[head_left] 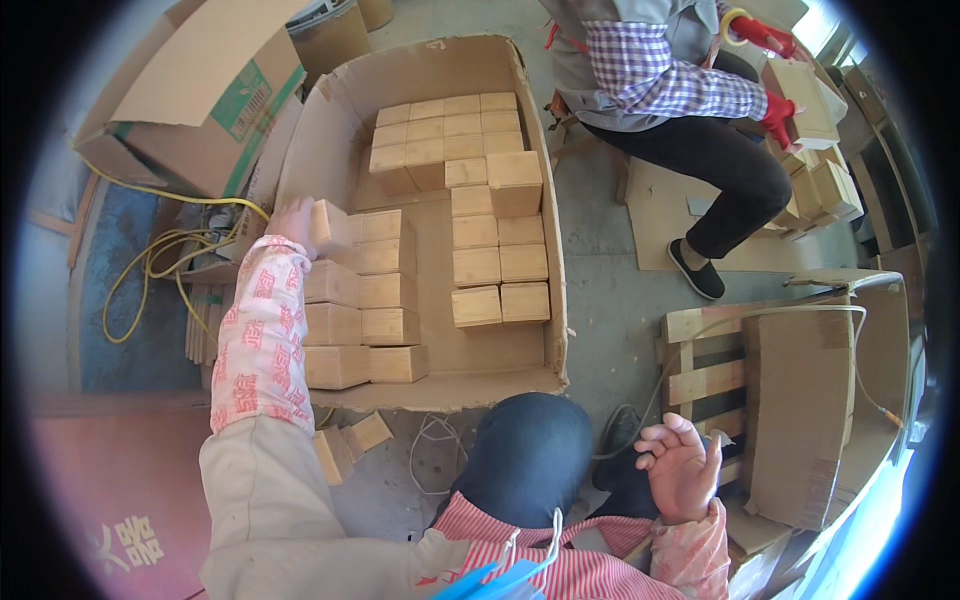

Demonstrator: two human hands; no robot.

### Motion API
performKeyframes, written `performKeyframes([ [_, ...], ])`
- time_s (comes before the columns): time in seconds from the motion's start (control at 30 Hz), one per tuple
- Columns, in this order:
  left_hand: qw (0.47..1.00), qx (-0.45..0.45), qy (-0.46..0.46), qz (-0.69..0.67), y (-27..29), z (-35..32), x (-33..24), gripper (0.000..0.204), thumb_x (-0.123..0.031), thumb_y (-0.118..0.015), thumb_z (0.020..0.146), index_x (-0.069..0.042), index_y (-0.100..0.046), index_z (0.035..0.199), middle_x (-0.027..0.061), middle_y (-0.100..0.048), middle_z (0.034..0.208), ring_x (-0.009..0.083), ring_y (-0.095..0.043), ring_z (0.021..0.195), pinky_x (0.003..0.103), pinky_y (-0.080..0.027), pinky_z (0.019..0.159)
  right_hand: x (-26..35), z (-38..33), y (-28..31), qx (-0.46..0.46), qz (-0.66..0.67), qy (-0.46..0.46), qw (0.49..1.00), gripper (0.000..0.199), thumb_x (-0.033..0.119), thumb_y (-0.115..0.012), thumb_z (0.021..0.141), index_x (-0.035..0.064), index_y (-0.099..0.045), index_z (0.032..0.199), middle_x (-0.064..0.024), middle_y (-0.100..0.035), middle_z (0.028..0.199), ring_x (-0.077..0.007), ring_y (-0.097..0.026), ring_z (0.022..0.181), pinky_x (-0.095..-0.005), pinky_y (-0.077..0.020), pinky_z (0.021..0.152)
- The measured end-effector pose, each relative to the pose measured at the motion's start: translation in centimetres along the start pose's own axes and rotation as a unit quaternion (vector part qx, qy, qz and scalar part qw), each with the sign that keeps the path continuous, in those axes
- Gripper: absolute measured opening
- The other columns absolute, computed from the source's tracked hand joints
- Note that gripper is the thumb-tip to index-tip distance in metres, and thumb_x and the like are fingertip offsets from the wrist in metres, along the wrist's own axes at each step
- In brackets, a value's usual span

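The left hand (293,222) reaches into a wide, low cardboard box (440,60) on the floor, and its grip is closed around a light wooden block (330,226) at the left wall of the box, on top of the left stack. More wooden blocks (490,268) of the same kind stand in rows inside the box, one column on the left under the hand, another column in the middle and a group at the far end. The right hand (682,468) is well apart from the box, near the person's knee, with the fingers loosely curled and holding nothing. Just beside it stands a wooden crate (706,380) with cardboard in it. Two loose blocks (350,445) lie on the floor in front of the box. Across the box sits another person (660,80) with red gloves, holding a block. A yellow cable (160,255) lies at the left.
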State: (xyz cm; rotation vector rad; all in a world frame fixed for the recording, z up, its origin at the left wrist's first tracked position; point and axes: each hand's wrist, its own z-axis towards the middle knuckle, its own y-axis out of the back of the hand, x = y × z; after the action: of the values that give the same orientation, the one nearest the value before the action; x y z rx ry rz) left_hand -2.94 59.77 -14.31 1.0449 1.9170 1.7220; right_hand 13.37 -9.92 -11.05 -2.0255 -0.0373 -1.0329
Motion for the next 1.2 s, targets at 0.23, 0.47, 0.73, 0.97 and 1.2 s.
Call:
performKeyframes([
  [0.23,0.991,0.119,-0.009,0.055,-8.6,5.5,3.3,0.083,-0.021,-0.088,0.072,-0.012,-0.051,0.145,0.0195,-0.059,0.143,0.0411,-0.059,0.133,0.049,-0.049,0.112,-0.3,0.6,-0.3,-0.021,-0.006,-0.012,1.000,0.077,0.067,-0.044,0.107,0.0005,-0.058,0.143,-0.0237,-0.071,0.128,-0.0345,-0.072,0.112,-0.0428,-0.0603,0.089],
  [0.47,0.988,0.146,0.042,-0.012,-14.2,8.6,4.4,0.073,-0.031,-0.075,0.087,-0.017,-0.049,0.154,0.0190,-0.055,0.152,0.0379,-0.052,0.143,0.052,-0.037,0.122,-0.2,0.7,-0.6,-0.023,0.004,-0.018,1.000,0.076,0.066,-0.046,0.107,0.0000,-0.058,0.142,-0.0238,-0.070,0.128,-0.0350,-0.071,0.112,-0.0432,-0.0593,0.091],
  [0.73,0.965,0.187,0.066,0.171,-8.1,5.5,-4.7,0.066,-0.032,-0.070,0.092,-0.030,-0.054,0.156,0.0181,-0.043,0.164,0.0379,-0.032,0.158,0.064,-0.014,0.130,-0.2,0.4,-0.4,-0.026,0.006,-0.024,0.999,0.076,0.067,-0.046,0.106,0.0003,-0.058,0.141,-0.0241,-0.070,0.126,-0.0339,-0.070,0.110,-0.0422,-0.0581,0.091],
  [0.97,0.982,-0.065,-0.111,-0.135,-1.8,6.9,-22.9,0.099,-0.035,-0.089,0.079,-0.013,-0.040,0.163,0.0209,-0.034,0.169,0.0366,-0.033,0.157,0.053,-0.028,0.129,-0.3,0.4,0.0,-0.002,0.036,-0.028,0.999,0.077,0.067,-0.045,0.107,-0.0007,-0.057,0.142,-0.0245,-0.070,0.127,-0.0339,-0.070,0.112,-0.0421,-0.0575,0.093],
  [1.2,0.976,-0.090,-0.171,-0.103,0.0,12.1,-32.7,0.106,-0.018,-0.094,0.069,-0.007,-0.040,0.160,0.0214,-0.042,0.162,0.0380,-0.039,0.152,0.049,-0.036,0.124,0.1,0.3,0.1,-0.001,0.060,-0.045,0.997,0.079,0.065,-0.055,0.103,-0.0031,-0.055,0.143,-0.0245,-0.069,0.128,-0.0335,-0.069,0.116,-0.0413,-0.0565,0.095],
])
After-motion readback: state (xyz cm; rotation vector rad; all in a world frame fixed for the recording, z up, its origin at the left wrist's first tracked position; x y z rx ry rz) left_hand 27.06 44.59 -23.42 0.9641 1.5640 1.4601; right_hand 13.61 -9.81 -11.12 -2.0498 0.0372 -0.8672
